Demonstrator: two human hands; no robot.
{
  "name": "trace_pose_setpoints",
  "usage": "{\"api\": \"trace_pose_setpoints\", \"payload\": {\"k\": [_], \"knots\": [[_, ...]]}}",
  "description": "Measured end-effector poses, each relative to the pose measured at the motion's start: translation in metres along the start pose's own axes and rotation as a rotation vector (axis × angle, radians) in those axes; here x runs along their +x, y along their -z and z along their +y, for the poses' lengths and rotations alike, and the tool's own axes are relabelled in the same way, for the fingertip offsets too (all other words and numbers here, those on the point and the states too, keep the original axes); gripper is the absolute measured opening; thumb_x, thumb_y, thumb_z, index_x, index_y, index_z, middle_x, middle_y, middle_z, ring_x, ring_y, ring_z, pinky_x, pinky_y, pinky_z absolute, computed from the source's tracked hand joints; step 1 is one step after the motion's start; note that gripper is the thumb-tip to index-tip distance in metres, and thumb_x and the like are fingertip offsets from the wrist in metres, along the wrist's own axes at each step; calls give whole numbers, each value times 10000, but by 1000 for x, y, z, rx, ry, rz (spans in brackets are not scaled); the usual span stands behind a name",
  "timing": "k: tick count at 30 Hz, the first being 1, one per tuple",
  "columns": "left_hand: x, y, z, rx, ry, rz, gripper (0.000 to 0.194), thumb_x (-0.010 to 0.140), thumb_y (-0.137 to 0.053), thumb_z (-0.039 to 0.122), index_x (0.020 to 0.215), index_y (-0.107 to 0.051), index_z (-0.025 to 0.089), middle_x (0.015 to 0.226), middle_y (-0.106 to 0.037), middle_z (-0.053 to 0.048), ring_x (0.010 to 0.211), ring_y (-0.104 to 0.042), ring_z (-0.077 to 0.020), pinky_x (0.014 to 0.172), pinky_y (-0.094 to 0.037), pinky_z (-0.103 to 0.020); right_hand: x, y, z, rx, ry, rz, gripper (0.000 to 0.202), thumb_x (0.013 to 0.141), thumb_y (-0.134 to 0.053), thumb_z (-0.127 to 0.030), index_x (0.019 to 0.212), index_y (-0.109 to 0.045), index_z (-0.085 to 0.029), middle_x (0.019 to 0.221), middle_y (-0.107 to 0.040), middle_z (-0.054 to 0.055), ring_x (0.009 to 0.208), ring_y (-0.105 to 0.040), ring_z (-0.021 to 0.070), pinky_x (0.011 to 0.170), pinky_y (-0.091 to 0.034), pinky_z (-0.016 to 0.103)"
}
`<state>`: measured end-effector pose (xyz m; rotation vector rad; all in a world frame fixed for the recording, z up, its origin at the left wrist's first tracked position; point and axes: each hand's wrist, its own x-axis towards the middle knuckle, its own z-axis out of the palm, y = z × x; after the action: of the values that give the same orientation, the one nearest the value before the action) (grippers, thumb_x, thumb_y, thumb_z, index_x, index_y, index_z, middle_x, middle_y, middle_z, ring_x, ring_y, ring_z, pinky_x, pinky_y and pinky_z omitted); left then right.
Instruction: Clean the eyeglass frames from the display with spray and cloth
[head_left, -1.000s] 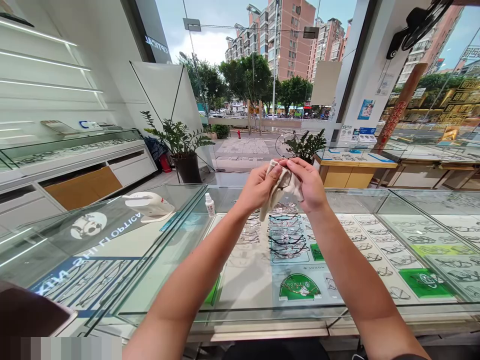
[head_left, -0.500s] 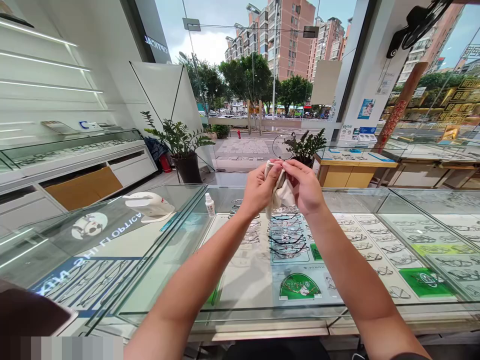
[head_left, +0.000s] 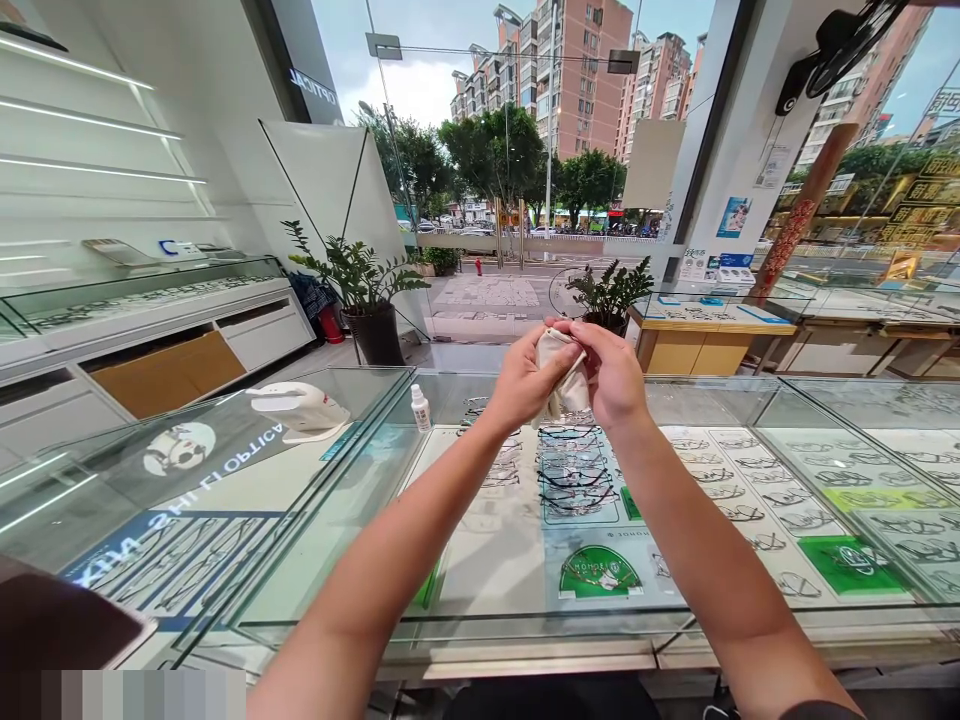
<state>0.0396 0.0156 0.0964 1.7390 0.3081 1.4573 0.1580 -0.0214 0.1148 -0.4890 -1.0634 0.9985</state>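
Observation:
Both my hands are raised close together above the glass display case [head_left: 487, 590], gripping a cream cloth [head_left: 559, 350]. My left hand [head_left: 525, 375] is closed on the cloth's left side, its thumb pressed across the front. My right hand [head_left: 619, 375] pinches the cloth from the right, fingertips near the top edge. The cloth is bunched, and a loose part hangs below the left thumb. Whether something lies inside its folds, I cannot tell. Under the glass below my hands lie several rows of eyeglasses [head_left: 576, 480].
Left of my arms stand a small white spray bottle [head_left: 421, 409] and a white device [head_left: 300, 410] on the glass. A dark object [head_left: 60, 620] sits at the lower left. Beyond the case are potted plants [head_left: 375, 335] and glass doors.
The cloth has been shifted in my fingers: more of it now covers the space between my hands, and the left thumb lies lower and flatter across it. The arms have hardly moved.

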Motion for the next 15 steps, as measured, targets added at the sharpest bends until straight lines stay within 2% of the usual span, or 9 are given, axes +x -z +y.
{"api": "trace_pose_setpoints", "payload": {"k": [3,5,7,9,11,13,15], "knots": [[1,0,-1,52,-55,76,436,932,-677,598,936,-683,162,777,-588,-3,687,-487,-119,651,-422,-232,-1,-2,1,-19,-1,-11,152,769,-799,-357,836,-853,-232,987,-841,54,1090,-750,261,1063,-556,407],[1,4,1,75,-51,40,461,968,-620,604,849,-650,160,715,-539,7,647,-445,-110,614,-386,-233,-1,0,0,-26,2,-16,154,760,-807,-361,828,-849,-230,972,-840,55,1068,-754,263,1029,-574,406],[2,7,4,79,-28,-58,464,986,-596,594,827,-626,159,723,-542,1,653,-450,-112,620,-388,-235,1,3,-4,-42,16,3,147,755,-807,-358,813,-844,-228,956,-838,53,1020,-759,257,968,-595,396],[2,9,7,65,-5,-172,419,976,-625,571,900,-641,159,796,-589,-16,705,-493,-123,662,-421,-236,4,8,-7,-67,32,34,140,759,-799,-351,810,-843,-228,945,-836,45,965,-759,241,915,-602,380],[1,8,8,46,15,-241,402,930,-707,537,1068,-659,163,894,-639,-35,774,-543,-142,709,-452,-240,6,11,-9,-83,42,56,138,767,-791,-346,818,-844,-230,935,-832,38,932,-754,227,893,-599,369],[0,6,6,30,28,-236,496,878,-776,509,1208,-639,165,945,-663,-44,805,-569,-152,724,-467,-241,6,11,-8,-88,39,51,142,774,-790,-351,826,-844,-231,933,-829,38,931,-751,222,899,-593,367],[-1,5,4,29,20,-169,503,863,-793,502,1200,-646,158,912,-661,-32,773,-562,-142,704,-462,-235,4,7,-7,-73,24,29,151,771,-799,-364,830,-843,-232,952,-830,44,949,-750,226,924,-588,373]]}}
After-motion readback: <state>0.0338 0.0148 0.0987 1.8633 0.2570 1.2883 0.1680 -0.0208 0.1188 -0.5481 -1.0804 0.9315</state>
